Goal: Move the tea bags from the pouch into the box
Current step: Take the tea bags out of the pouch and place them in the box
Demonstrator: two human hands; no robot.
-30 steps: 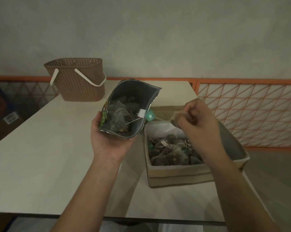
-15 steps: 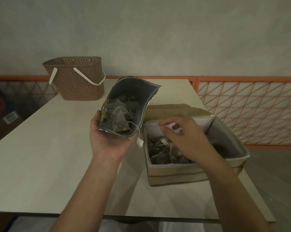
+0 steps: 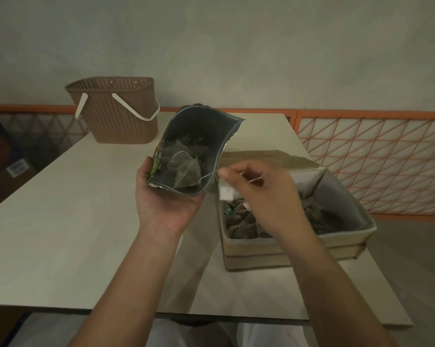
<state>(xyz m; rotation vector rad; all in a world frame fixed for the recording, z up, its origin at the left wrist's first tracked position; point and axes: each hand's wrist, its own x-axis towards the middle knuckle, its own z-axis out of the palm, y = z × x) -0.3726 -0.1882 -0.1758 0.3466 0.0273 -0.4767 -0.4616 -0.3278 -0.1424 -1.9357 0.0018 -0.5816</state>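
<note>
My left hand [image 3: 165,204] holds an open foil pouch [image 3: 199,136] from below, mouth tilted toward me. Inside lie dark pyramid tea bags [image 3: 185,169]. A thin white string runs from the front tea bag over the pouch's lip to my right hand [image 3: 259,194], which pinches that string just right of the pouch, above the box. A white paper tag [image 3: 226,192] hangs beneath my right fingers. The beige cardboard box [image 3: 286,251] sits on the table to the right and holds several tea bags [image 3: 244,221].
A brown perforated basket [image 3: 116,111] with a white handle stands at the table's far left. The pale table [image 3: 61,234] ends close to my body. An orange lattice railing [image 3: 376,159] runs behind and to the right of the box.
My right hand left the box, rose toward the pouch mouth and took hold of the string of the front tea bag. The tag that dangled below the pouch now hangs under my right fingers.
</note>
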